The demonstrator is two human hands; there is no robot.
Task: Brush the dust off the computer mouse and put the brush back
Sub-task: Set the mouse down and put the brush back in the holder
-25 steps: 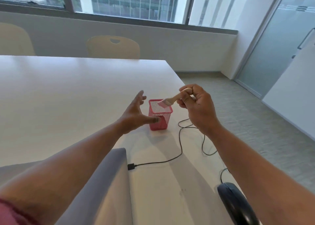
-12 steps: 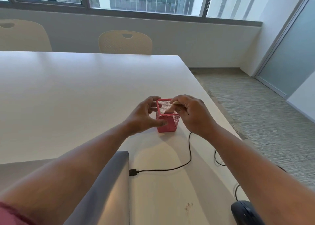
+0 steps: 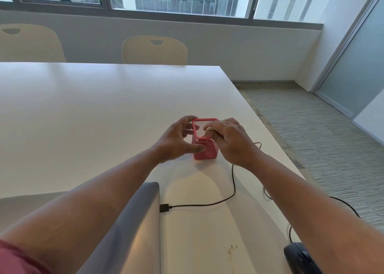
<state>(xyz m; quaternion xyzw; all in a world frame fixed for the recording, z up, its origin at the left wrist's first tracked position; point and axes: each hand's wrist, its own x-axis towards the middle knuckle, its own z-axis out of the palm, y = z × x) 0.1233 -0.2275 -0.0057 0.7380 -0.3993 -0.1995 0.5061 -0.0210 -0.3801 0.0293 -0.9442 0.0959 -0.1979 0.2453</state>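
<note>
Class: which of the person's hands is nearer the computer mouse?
Right. The right hand is at the pink holder; the mouse lies beneath that forearm. The left hand is farther left.

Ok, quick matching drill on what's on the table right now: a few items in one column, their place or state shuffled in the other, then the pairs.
Things:
1. brush
2. pink mesh holder
3. computer mouse
4. laptop

Place or state:
A. black, at the table's near right edge
B. upright, left hand steadying its side
C. grey, cable plugged into its side
D. handle end pinched by the right hand over the holder's opening

Pairs: 1-D, 2-B, 3-A, 4-C
</note>
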